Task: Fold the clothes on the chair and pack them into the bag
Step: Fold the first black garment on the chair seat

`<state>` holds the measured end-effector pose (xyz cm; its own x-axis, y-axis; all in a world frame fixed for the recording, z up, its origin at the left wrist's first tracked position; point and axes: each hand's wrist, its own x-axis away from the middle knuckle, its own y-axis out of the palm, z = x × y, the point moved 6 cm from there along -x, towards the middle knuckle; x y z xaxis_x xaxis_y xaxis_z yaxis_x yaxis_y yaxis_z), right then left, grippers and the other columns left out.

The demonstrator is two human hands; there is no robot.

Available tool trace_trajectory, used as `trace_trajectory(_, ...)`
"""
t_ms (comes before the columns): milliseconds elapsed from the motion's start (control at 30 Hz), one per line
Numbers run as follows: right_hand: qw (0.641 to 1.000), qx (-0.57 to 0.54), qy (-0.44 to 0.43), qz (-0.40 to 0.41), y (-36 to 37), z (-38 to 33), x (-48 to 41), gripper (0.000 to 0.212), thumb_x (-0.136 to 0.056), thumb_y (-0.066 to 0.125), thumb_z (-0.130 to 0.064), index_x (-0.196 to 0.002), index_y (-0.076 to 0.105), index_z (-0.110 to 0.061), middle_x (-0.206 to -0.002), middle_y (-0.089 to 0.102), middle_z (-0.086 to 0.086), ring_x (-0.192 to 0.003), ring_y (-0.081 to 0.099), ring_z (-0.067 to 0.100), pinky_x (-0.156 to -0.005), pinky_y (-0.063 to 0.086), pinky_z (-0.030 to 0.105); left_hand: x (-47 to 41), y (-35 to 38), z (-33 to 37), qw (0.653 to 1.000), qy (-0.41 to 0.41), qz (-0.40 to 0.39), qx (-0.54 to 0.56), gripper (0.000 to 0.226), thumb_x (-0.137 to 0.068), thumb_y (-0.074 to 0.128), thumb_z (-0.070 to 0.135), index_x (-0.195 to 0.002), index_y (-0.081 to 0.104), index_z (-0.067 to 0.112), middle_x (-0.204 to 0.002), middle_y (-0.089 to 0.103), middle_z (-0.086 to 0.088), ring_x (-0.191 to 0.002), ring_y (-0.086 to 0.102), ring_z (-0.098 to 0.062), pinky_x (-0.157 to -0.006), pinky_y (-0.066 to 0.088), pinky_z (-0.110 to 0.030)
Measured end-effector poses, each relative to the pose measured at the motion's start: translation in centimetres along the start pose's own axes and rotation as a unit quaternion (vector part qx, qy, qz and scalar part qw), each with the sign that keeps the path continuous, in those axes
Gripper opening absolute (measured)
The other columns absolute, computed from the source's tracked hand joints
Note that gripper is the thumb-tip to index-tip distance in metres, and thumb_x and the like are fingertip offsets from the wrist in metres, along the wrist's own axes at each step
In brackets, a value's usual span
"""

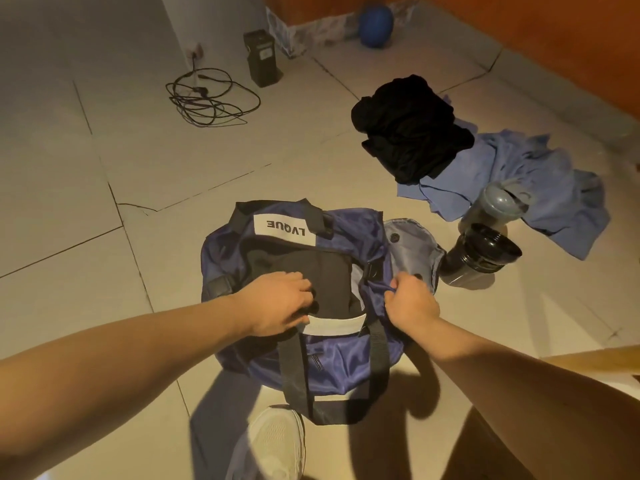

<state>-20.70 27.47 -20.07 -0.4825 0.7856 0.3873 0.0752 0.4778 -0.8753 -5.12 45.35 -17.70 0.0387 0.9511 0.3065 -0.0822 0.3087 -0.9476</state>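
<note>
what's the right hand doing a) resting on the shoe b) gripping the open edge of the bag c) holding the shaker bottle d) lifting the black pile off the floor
B: the right hand pinches the blue fabric at the open edge of the bag, while the left hand grips the black garment inside it.

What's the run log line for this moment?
left hand: holds black garment in bag | right hand: grips bag rim | unpacked: black clothes, blue clothes
</note>
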Motion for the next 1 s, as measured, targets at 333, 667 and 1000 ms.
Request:
trace_trajectory(333,0.942,-0.296,0.030,0.154,-4.5,2.0,1.8,0.012,-0.098,0.046,-0.012,-0.088,0.048,-0.007,-0.078,0.052,0.009,-0.070,0.045,0.025,-0.063,0.036,0.040,2.7,-2.6,-6.6,0.973,-0.132,0.138,0.128,0.027,-0.102,0.045,0.050,-0.099,0.058,0.027,-0.093,0.058,0.012,-0.077,0.054,-0.010,-0.058,0.031,-0.017)
trace_trajectory(667,0.984,-0.165,0.015,0.065,-2.0,1.7,0.3,0.022,-0.101,0.051,-0.022,-0.080,0.044,-0.019,-0.079,0.053,0.005,-0.078,0.051,0.031,-0.069,0.038,0.036,1.6,-1.6,-4.0,0.973,-0.030,0.216,-0.075,0.018,-0.093,0.071,0.035,-0.094,0.073,0.017,-0.104,0.065,-0.005,-0.093,0.059,-0.027,-0.077,0.046,-0.039)
trace_trajectory(1000,0.979,-0.182,0.061,0.074,-1.7,3.2,-0.6,0.018,-0.102,0.052,-0.022,-0.088,0.057,-0.011,-0.089,0.062,0.011,-0.083,0.056,0.033,-0.071,0.041,0.034,1.8,-1.0,-2.5,0.983,0.009,0.175,-0.061,0.015,-0.090,0.075,0.034,-0.101,0.074,0.025,-0.123,0.065,-0.001,-0.107,0.057,-0.025,-0.094,0.044,-0.040)
